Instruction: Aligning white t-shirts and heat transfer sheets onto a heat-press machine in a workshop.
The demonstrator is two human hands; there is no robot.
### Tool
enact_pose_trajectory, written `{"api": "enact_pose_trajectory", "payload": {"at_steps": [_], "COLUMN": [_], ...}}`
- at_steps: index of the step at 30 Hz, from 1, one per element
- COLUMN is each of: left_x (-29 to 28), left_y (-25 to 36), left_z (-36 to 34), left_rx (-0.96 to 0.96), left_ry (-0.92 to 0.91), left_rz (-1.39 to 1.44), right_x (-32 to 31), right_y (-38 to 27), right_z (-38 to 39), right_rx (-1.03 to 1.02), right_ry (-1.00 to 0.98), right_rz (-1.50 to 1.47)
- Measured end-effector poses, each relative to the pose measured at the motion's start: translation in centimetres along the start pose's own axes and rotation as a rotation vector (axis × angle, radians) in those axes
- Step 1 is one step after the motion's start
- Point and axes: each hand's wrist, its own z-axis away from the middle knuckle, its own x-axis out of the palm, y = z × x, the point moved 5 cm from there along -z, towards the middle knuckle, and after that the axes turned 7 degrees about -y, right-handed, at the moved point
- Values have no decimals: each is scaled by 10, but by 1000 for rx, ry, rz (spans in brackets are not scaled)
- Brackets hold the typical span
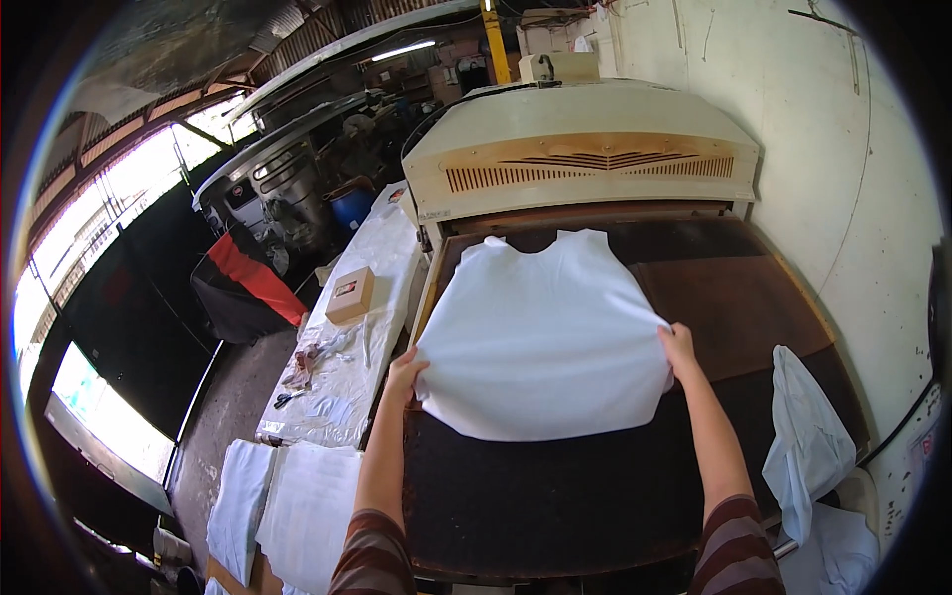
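Observation:
A white cut fabric panel (540, 337) with a curved neckline lies spread over the dark, stained platen (555, 506) of a large cream machine (580, 149) with a vented, rust-stained front. My left hand (405, 372) pinches the panel's left edge near its lower corner. My right hand (677, 349) grips the opposite edge, a bit higher, where the cloth bunches slightly under my fingers. Another pale fabric piece (808, 436) hangs crumpled at the platen's right side.
A plastic-covered side table (332, 392) holds a cardboard box (348, 297) and scissors (288, 399). Stacked pale fabric (307, 506) sits at lower left. A white wall (843, 198) runs along the right. Behind are a vehicle, blue barrel (349, 206) and red-and-black cover (248, 273).

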Motion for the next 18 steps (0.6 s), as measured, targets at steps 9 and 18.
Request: {"api": "enact_pose_trajectory", "payload": {"at_steps": [9, 18], "left_x": [-28, 12], "left_y": [-45, -16], "left_z": [99, 212], "left_rx": [202, 254], "left_ry": [98, 348], "left_rz": [-671, -775], "right_x": [-1, -55], "right_y": [28, 21], "right_z": [103, 182], "right_rx": [61, 18], "right_ry": [-105, 42], "right_rz": [255, 270]}}
